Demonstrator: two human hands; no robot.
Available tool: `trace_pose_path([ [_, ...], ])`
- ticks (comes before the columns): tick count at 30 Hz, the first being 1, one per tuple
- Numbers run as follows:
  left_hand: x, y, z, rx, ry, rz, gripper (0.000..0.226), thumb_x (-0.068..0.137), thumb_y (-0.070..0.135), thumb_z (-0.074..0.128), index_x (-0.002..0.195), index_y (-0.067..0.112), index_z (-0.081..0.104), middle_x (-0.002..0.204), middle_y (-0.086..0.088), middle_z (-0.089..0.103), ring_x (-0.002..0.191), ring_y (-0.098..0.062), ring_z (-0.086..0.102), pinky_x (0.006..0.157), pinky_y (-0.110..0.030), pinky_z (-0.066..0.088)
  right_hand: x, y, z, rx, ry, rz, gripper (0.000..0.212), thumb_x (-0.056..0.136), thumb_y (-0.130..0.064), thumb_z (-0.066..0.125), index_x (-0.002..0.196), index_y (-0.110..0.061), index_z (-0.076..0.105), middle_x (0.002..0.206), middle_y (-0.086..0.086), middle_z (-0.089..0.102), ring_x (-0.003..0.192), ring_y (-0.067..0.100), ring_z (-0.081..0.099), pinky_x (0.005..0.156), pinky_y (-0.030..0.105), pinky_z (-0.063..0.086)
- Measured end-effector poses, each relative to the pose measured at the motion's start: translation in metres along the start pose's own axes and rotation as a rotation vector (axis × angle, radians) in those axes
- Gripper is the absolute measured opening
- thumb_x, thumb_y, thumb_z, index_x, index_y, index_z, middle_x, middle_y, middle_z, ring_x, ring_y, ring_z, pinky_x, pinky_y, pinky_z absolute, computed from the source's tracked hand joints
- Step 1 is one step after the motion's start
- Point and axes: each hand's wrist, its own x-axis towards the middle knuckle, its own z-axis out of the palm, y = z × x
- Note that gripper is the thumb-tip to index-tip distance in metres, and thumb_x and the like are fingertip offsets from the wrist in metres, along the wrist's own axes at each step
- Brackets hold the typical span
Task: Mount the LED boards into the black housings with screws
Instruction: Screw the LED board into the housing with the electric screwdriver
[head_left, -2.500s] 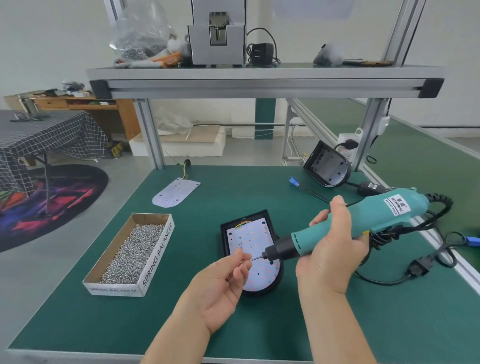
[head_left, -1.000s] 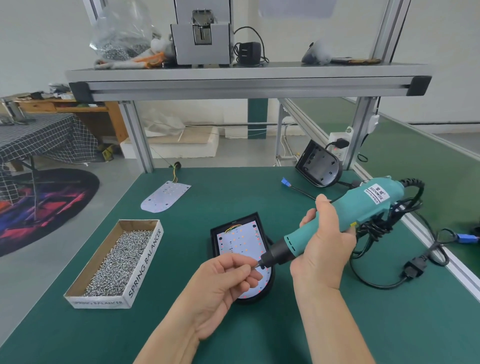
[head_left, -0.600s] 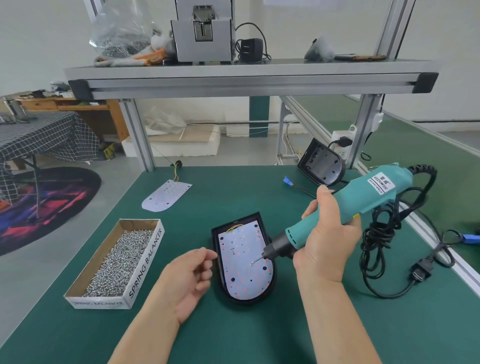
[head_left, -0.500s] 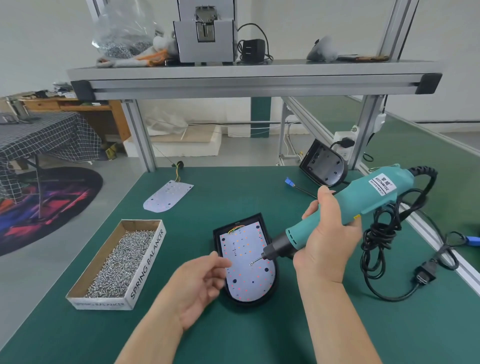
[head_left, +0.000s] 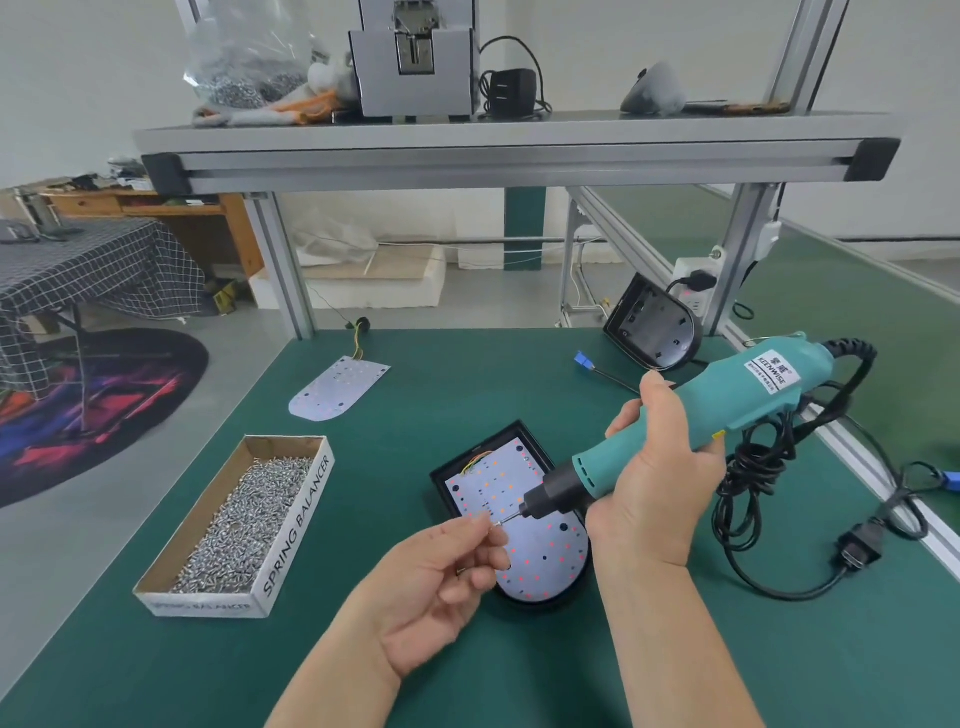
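Observation:
A black housing lies at the middle of the green bench with a white LED board seated inside it. My right hand grips a teal electric screwdriver, its bit slanting down over the board. My left hand pinches a small screw between thumb and fingertips, right at the bit's tip. A second LED board lies loose at the back left. Another black housing leans at the back right.
A cardboard box of screws stands to the left of the housing. The screwdriver's black cable and plug coil on the right. A blue-tipped wire lies behind. An aluminium shelf spans overhead on posts.
My left hand has risen from beside the housing and closed its fingertips on a screw at the bit's tip. The screwdriver has stayed over the board.

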Motion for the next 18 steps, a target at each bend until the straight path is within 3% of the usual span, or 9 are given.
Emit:
trace_pose_path([
  [3, 0.000, 0.005, -0.008, 0.017, 0.127, 0.042, 0.005, 0.067, -0.001, 0.068, 0.070, -0.003, 0.071, 0.077, -0.022, 0.067, 0.052, -0.018, 0.060, 0.034, -0.015, 0.040, 0.005, -0.001, -0.002, -0.004, 0.010, -0.027, 0.035, 0.090, -0.012, 0.069, 0.061, -0.032, 0.063, 0.054, -0.015, 0.053, 0.050, 0.009, 0.048, 0.051, 0.018, 0.042],
  [5, 0.004, 0.010, -0.017, 0.095, 0.280, 0.102, 0.008, 0.067, -0.001, 0.065, 0.060, 0.004, 0.066, 0.067, -0.015, 0.061, 0.048, -0.016, 0.051, 0.035, -0.019, 0.035, 0.009, 0.000, -0.004, -0.062, 0.002, -0.066, 0.027, 0.087, -0.014, 0.070, 0.069, -0.027, 0.056, 0.055, -0.010, 0.052, 0.049, 0.010, 0.047, 0.050, 0.019, 0.040],
  [8, 0.013, 0.013, -0.025, 0.526, 0.544, 0.192, 0.023, 0.080, 0.027, 0.070, 0.065, 0.013, 0.058, 0.056, 0.001, 0.035, 0.047, -0.016, 0.024, 0.044, -0.024, 0.017, 0.017, 0.004, -0.009, -0.194, -0.042, -0.123, 0.025, 0.080, -0.019, 0.073, 0.065, -0.029, 0.056, 0.056, -0.004, 0.051, 0.050, 0.014, 0.044, 0.050, 0.022, 0.039],
  [10, 0.024, 0.011, -0.019, 0.791, 0.535, 0.209, 0.055, 0.073, 0.047, 0.078, 0.057, 0.024, 0.030, 0.060, 0.003, 0.018, 0.052, -0.018, 0.014, 0.052, -0.030, 0.009, 0.020, 0.008, -0.012, -0.301, -0.107, -0.163, 0.022, 0.078, -0.023, 0.072, 0.062, -0.030, 0.058, 0.059, -0.001, 0.048, 0.056, 0.019, 0.041, 0.053, 0.026, 0.038],
  [12, 0.037, 0.005, -0.008, 0.972, 0.554, 0.240, 0.071, 0.068, 0.049, 0.082, 0.060, 0.024, 0.016, 0.053, 0.008, 0.013, 0.049, -0.017, 0.013, 0.053, -0.030, 0.009, 0.020, 0.013, -0.015, -0.385, -0.167, -0.196, 0.020, 0.078, -0.026, 0.072, 0.064, -0.030, 0.058, 0.060, 0.000, 0.046, 0.058, 0.020, 0.040, 0.055, 0.029, 0.038],
  [15, 0.057, 0.000, 0.005, 1.157, 0.642, 0.247, 0.063, 0.064, 0.049, 0.083, 0.061, 0.020, 0.026, 0.049, 0.009, 0.026, 0.048, -0.016, 0.025, 0.048, -0.025, 0.019, 0.020, 0.019, -0.021, -0.452, -0.204, -0.232, 0.018, 0.077, -0.031, 0.072, 0.067, -0.024, 0.058, 0.058, -0.005, 0.049, 0.055, 0.017, 0.043, 0.055, 0.029, 0.042],
  [18, 0.072, 0.000, 0.013, 1.087, 0.608, 0.245, 0.052, 0.066, 0.038, 0.081, 0.066, 0.018, 0.034, 0.057, 0.005, 0.032, 0.052, -0.018, 0.028, 0.050, -0.025, 0.021, 0.022, 0.022, -0.027, -0.516, -0.231, -0.309, 0.019, 0.080, -0.027, 0.071, 0.073, -0.019, 0.056, 0.057, -0.013, 0.050, 0.053, 0.009, 0.045, 0.055, 0.021, 0.043],
])
